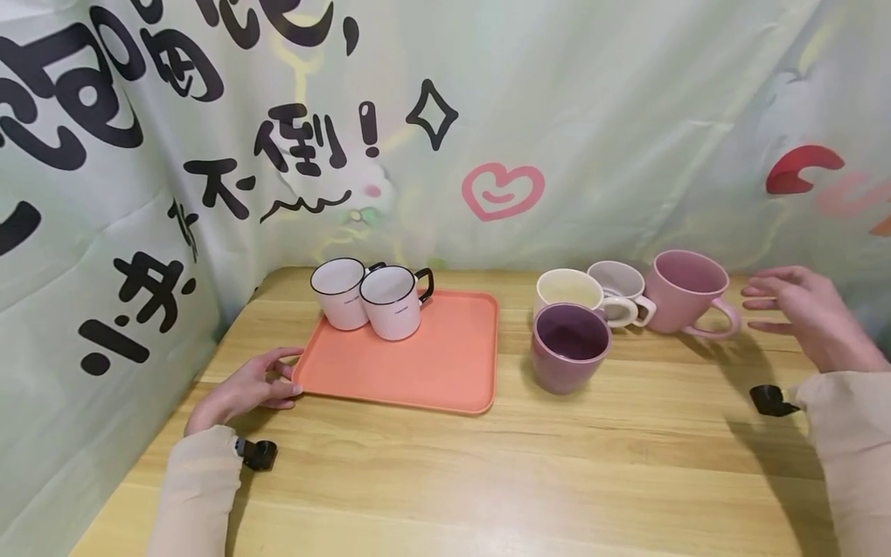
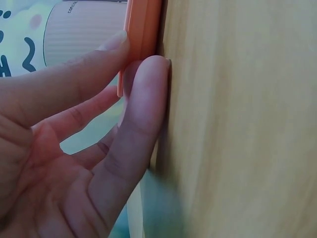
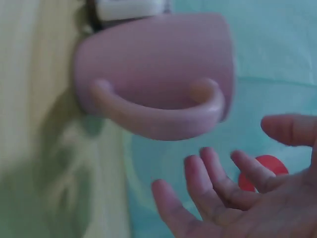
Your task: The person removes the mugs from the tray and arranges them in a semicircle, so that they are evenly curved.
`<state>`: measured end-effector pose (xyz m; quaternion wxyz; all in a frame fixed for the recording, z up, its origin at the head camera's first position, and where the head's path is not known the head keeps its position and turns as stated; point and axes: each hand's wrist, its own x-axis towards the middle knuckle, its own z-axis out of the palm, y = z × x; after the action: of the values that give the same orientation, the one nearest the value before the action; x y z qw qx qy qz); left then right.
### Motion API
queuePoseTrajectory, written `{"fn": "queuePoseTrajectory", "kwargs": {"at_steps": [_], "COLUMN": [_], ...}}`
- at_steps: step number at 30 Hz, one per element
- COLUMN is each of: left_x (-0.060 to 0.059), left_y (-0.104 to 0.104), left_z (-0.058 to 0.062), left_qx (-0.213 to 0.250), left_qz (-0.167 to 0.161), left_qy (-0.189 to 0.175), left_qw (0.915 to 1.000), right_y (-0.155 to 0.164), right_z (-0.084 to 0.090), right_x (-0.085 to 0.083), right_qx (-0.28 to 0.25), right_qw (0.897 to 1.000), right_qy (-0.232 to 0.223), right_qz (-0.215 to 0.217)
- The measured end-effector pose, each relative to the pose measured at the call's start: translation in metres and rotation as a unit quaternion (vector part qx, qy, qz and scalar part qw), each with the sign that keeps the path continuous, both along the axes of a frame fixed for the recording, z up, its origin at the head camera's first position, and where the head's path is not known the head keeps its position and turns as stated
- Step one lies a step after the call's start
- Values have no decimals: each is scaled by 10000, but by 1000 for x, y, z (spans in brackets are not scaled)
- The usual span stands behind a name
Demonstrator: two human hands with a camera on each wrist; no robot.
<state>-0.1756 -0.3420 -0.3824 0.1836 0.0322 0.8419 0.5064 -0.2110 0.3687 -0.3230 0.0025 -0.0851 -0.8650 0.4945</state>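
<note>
Pinches the near left corner of the orange tray (bearing two white mugs) on the worktop with fingers of the left hand. Holds the right hand, fingers spread, seemingly just apart from the pink mug.

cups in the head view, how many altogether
6: two white cups on the orange tray, at back left; right of the tray, a purple cup in front, a cream cup partly behind it, a pale lilac cup and a pink cup farthest right. None seems fully hidden.
</note>
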Motion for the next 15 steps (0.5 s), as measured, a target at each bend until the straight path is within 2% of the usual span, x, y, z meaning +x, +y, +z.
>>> {"fn": "queuePoseTrajectory", "kwargs": {"at_steps": [3,10,15], "left_x": [-1,0,0], "left_y": [0,-1,-1], "left_z": [0,1,0], "left_qx": [-1,-3,29], "left_qz": [-7,-23,-63], "left_qy": [-11,23,6], "left_qw": [10000,10000,10000], "right_y": [0,-9,-21], "right_z": [7,25,36], "right_x": [-1,-11,-17], "right_qx": [-178,-888,-1094], "right_qw": [9993,9943,9911], "right_qy": [285,591,757], "right_qz": [-173,-29,-72]}}
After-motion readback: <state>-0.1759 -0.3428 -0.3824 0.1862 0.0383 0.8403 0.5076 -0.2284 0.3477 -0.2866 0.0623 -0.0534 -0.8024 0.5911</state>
